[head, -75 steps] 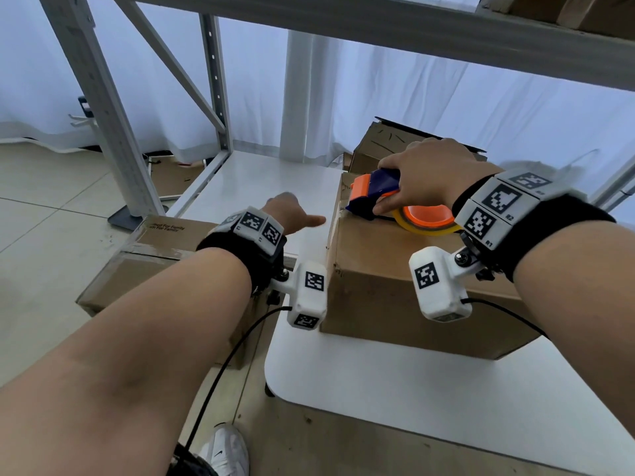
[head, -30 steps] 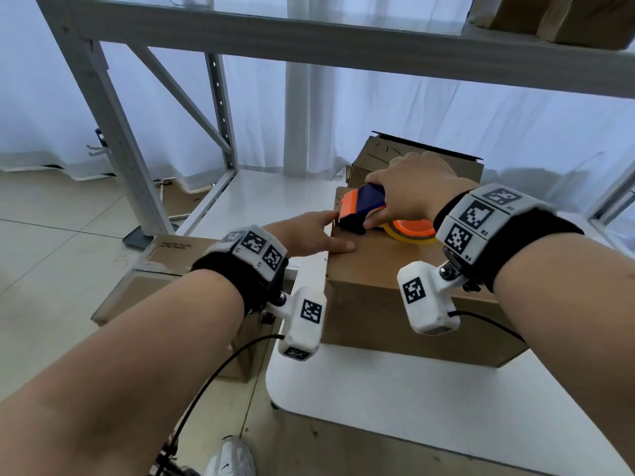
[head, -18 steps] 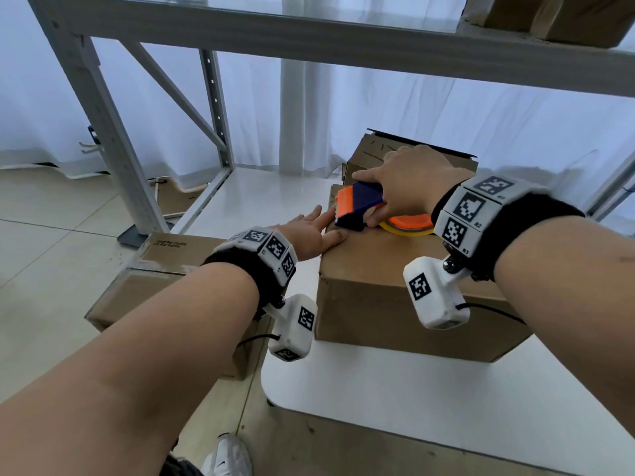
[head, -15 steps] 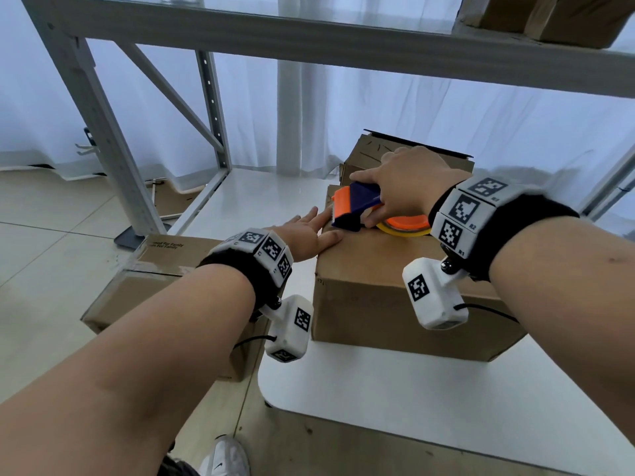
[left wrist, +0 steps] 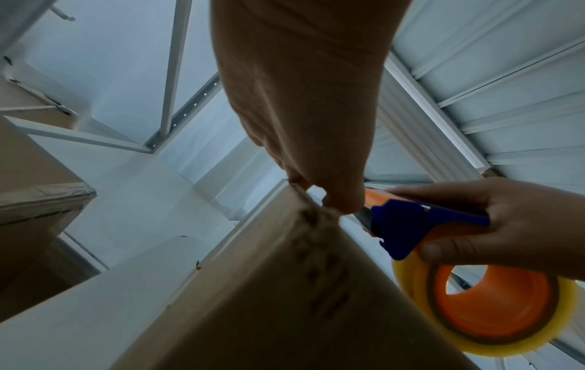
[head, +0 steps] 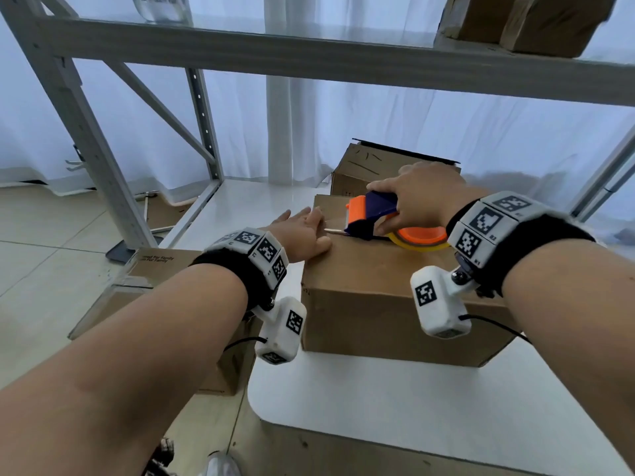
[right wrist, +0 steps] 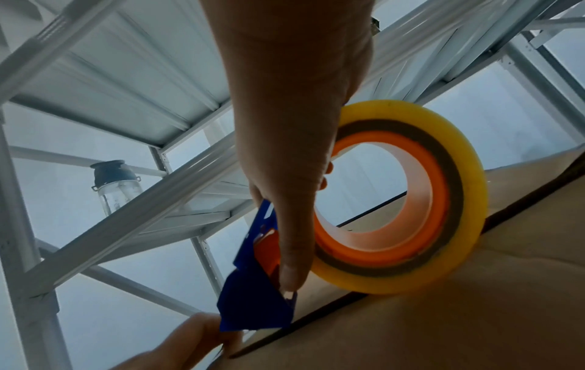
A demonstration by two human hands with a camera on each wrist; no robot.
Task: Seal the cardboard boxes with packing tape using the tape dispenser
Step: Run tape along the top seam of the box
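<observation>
A closed brown cardboard box (head: pixel 378 290) stands on a white table. My right hand (head: pixel 424 197) grips the blue and orange tape dispenser (head: pixel 372 214), its head low over the left end of the box's top seam. The yellow tape roll (head: pixel 421 240) lies behind it on the box top. My left hand (head: pixel 302 231) lies flat with straight fingers on the box's top left edge, just in front of the dispenser's head. The left wrist view shows the dispenser (left wrist: pixel 411 225) and roll (left wrist: pixel 484 308) above the box (left wrist: pixel 269 300). From the right wrist, the roll (right wrist: pixel 402 197) touches the box (right wrist: pixel 443 313).
A second box (head: pixel 371 166) stands right behind the first. Another box (head: pixel 154 269) sits lower at the left, by the floor. A grey shelf beam (head: pixel 309 60) crosses overhead, with boxes (head: pixel 532 22) on it. The white table (head: pixel 378 407) extends toward me.
My left hand has moved from beside the box onto its top left edge and flattened there. The right hand stays on the dispenser at the seam's left end.
</observation>
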